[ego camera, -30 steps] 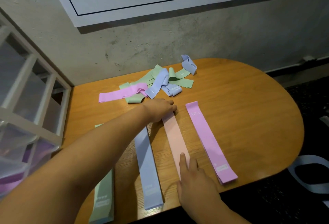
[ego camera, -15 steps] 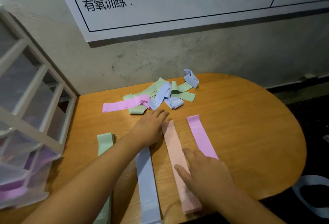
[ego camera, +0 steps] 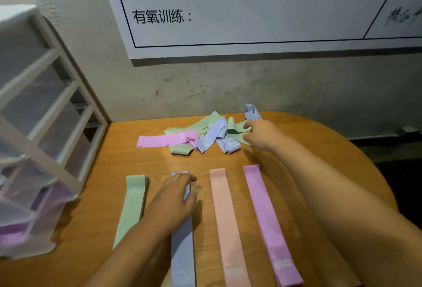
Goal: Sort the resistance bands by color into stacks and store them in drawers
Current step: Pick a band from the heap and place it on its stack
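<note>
The right hand (ego camera: 260, 135) pinches a folded mint-green elastic band (ego camera: 237, 131) from the tangled pile of bands (ego camera: 205, 136) to its left, while the left hand (ego camera: 173, 200) lies flat on a straightened lilac-blue band (ego camera: 182, 252), so sorting looks about half done and drawer storage mostly pending.

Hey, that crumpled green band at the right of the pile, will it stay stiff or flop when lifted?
Probably floppy: the folded pale green resistance band lies curled and creased. Likely light, being a thin strip. It may drag neighbours, since it lies against the folded blue band in the pile.
</note>
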